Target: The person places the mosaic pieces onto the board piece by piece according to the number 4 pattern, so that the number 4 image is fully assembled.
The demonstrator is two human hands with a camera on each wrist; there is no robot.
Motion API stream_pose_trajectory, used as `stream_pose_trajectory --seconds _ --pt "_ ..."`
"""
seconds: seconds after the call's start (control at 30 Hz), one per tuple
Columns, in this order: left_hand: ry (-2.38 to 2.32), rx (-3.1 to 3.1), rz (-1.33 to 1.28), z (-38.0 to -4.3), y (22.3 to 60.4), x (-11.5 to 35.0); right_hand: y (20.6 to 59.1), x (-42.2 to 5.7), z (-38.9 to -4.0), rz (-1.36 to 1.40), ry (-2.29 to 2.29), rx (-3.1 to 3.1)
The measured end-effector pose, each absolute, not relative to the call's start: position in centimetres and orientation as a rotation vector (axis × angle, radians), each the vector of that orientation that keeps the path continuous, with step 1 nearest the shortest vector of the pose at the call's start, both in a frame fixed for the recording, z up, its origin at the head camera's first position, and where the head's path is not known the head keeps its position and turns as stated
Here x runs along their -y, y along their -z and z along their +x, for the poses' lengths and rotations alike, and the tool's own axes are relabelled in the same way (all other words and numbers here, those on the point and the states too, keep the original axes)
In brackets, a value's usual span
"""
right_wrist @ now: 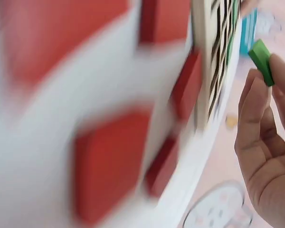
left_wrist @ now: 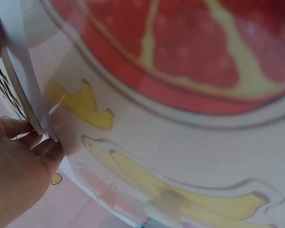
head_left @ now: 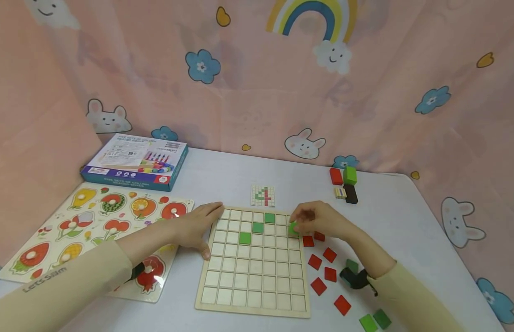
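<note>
My right hand (head_left: 321,219) pinches a green square tile (right_wrist: 262,61) between thumb and fingertips, above the right edge of the wooden grid board (head_left: 305,295). Three green tiles sit in the board's cells in a diagonal, among them a middle one (head_left: 258,228). My left hand (head_left: 197,229) rests against the board's upper left side, thumb and fingers spread along the edge; its fingertips (left_wrist: 52,152) touch that edge in the left wrist view. Several loose red tiles (head_left: 329,254) lie right of the board, below my right hand. A small pattern card (head_left: 263,196) lies behind the board.
A fruit puzzle board (head_left: 132,226) lies under my left forearm, with a boxed set (head_left: 134,161) behind it. Red, green and black blocks (head_left: 350,193) stand at the back right. More green tiles (head_left: 368,323) lie at the front right. A pink curtain (head_left: 248,110) hangs behind the table.
</note>
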State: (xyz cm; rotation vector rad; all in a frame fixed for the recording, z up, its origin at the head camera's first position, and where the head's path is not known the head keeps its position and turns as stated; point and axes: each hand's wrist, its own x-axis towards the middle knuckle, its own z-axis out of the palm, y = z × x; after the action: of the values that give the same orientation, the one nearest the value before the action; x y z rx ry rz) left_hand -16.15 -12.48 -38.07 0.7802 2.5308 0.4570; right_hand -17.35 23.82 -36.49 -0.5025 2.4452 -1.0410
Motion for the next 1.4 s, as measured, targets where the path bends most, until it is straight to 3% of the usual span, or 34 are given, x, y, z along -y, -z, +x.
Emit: stream_pose_trajectory --seconds 0.3,0.57,1.4 --pt "-0.466 -2.523 0.765 -16.1 38.0 12.2 36.4 -15.4 -16.3 -0.702 1.115 -2.376" --pt "-0.453 -2.527 0.767 -16.2 37.9 12.4 37.0 -11.1 -15.2 -0.790 1.043 -2.386" --pt "-0.469 -2.525 0.797 -16.1 37.9 12.5 37.5 -9.2 -14.2 -0.880 0.698 -2.599"
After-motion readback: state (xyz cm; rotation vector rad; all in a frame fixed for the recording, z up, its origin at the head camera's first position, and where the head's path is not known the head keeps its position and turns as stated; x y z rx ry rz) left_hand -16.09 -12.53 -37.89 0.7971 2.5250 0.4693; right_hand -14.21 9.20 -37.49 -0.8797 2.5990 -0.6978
